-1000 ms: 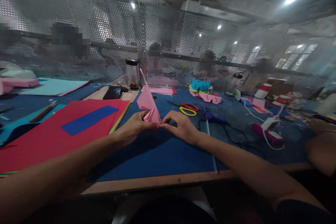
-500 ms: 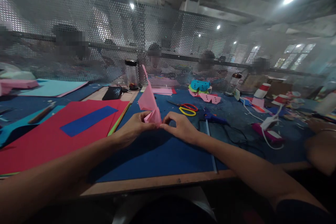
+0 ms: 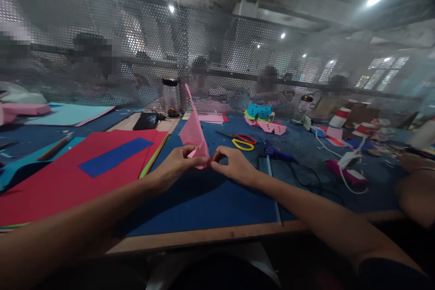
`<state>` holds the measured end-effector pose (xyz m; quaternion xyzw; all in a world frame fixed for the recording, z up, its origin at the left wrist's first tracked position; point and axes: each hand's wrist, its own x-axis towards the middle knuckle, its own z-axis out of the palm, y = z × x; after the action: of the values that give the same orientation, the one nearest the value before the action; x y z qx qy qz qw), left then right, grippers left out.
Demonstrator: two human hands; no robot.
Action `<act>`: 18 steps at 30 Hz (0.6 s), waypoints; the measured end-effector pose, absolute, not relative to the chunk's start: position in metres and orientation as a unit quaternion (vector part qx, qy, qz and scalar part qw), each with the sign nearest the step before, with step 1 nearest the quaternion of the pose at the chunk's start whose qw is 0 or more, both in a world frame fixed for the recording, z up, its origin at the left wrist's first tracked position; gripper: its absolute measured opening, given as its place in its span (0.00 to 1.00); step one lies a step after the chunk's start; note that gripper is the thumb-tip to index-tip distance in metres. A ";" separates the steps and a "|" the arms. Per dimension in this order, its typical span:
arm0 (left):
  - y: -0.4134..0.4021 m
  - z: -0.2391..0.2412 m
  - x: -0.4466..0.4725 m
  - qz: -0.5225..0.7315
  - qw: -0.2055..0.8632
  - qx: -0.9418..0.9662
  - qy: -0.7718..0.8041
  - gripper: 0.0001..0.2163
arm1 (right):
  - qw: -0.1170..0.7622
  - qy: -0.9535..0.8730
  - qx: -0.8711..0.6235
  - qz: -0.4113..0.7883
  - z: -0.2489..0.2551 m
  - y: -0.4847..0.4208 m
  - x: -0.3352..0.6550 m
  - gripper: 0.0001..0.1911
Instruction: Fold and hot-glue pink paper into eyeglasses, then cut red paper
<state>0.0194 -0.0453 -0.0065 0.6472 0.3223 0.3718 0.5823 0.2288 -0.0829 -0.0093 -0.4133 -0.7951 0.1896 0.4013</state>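
Observation:
A folded piece of pink paper [image 3: 193, 129] stands upright above the blue work surface, its lower edge between my two hands. My left hand [image 3: 180, 162] pinches its bottom part, thumb in front and fingers behind. My right hand [image 3: 234, 165] is closed in a pinch at the paper's lower right corner; its fingertips meet there, and whatever is between them is too small to make out. Just beyond my right hand lie scissors [image 3: 243, 142] with red and yellow handles. A blue glue gun [image 3: 278, 153] rests to the right of them.
Red paper sheets [image 3: 112, 186] with a blue strip [image 3: 115, 157] on top lie at left. Behind are a phone [image 3: 146, 121], a glass jar [image 3: 171, 97] and cut pink paper pieces [image 3: 272, 128]. At right are a magenta tool [image 3: 348, 172] with a cord and another person's arm [image 3: 418, 195].
My left thumb has shifted slightly right along the paper's bottom edge. My right fingertips have drawn a little to the right. The paper stays upright in nearly the same place.

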 end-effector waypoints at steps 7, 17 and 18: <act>-0.050 -0.002 0.021 0.380 0.532 0.670 0.350 0.11 | 0.391 -0.795 -0.419 0.201 -0.010 -0.085 0.227 0.03; -0.050 -0.001 0.019 0.380 0.498 0.705 0.334 0.10 | 0.370 -0.801 -0.432 0.188 -0.010 -0.085 0.227 0.06; -0.050 -0.001 0.019 0.380 0.492 0.707 0.337 0.10 | 0.364 -0.804 -0.433 0.185 -0.010 -0.086 0.227 0.06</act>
<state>0.0188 -0.0499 -0.0013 0.7074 0.3369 0.3801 0.4915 0.2266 -0.0856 -0.0098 -0.4330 -0.8038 0.1847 0.3636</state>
